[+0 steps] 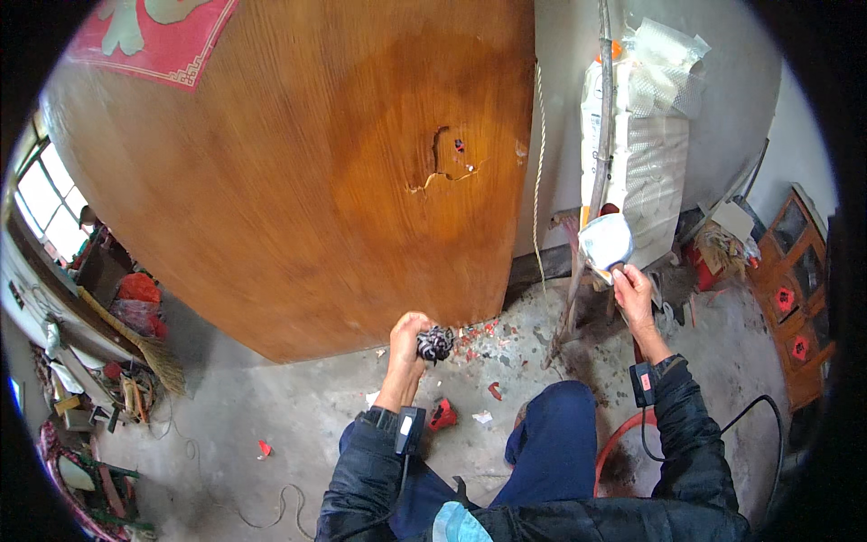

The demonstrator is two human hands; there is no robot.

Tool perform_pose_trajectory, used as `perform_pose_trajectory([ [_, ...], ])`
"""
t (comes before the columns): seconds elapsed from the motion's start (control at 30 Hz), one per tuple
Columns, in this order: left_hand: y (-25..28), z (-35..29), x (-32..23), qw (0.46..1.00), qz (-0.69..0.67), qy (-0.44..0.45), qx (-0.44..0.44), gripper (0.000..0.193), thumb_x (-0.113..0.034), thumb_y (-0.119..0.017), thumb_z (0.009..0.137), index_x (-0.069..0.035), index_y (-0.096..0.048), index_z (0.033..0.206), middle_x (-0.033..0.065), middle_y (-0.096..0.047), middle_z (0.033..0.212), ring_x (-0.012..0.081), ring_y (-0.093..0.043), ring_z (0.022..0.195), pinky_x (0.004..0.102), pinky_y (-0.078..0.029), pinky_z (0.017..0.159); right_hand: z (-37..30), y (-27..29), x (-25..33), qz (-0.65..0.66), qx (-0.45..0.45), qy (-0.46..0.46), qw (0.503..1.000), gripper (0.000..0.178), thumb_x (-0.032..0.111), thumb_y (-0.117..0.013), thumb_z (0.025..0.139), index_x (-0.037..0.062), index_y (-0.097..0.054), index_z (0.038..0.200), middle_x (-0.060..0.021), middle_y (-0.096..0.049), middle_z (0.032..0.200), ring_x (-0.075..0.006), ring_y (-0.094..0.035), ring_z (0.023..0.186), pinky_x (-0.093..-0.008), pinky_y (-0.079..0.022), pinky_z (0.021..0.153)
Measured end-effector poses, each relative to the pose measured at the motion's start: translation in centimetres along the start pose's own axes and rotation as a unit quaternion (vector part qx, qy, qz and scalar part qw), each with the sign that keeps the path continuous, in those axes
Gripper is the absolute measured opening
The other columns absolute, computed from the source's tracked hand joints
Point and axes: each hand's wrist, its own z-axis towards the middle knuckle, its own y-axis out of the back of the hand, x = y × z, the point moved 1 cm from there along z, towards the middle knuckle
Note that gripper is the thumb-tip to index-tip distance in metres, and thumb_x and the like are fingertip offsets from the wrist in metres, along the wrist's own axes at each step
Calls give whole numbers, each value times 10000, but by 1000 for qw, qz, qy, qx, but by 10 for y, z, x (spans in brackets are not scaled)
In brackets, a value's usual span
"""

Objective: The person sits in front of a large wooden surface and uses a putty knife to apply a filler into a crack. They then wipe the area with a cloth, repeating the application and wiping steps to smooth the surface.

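My left hand [403, 354] is closed around a crumpled black-and-white patterned cloth [435, 344], low in front of a wooden door [379, 271]. At the right, my right hand [635, 294] grips the short dark handle of a pale, rounded scoop [606, 241], held up beside a wooden pole. The inside of the scoop cannot be made out. A large darker, wet-looking patch [388, 108] covers part of the door. Within it is a cracked spot [440, 167] with a dark curved gap and small red and dark bits.
Torn red scraps [442, 414] and paper bits litter the concrete floor [298, 406]. A leaning pole [601, 117] and a white sack [655, 163] stand at the right, with a red basin rim [619, 438] near my legs. A straw broom [149, 352] leans at the left.
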Motion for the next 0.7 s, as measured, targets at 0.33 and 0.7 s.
perform_pose_trajectory([
  [0.33,-105,59,-59,987,124,-78,72,318,-9,-489,757,13,-507,1075,97,-609,746,144,-580,648,241,-470,583,30,-74,22,36,130,17,991,194,138,-553,850,59,-476,690,24,-466,557,-46,-430,451,-195,-343,409],
  [0.7,4,13,44,995,3,66,-76,172,-19,-513,746,5,-582,902,75,-604,778,154,-578,708,247,-469,648,73,-196,76,-90,-14,175,980,222,168,-585,846,59,-477,685,33,-438,509,-27,-388,433,-215,-295,389],
])
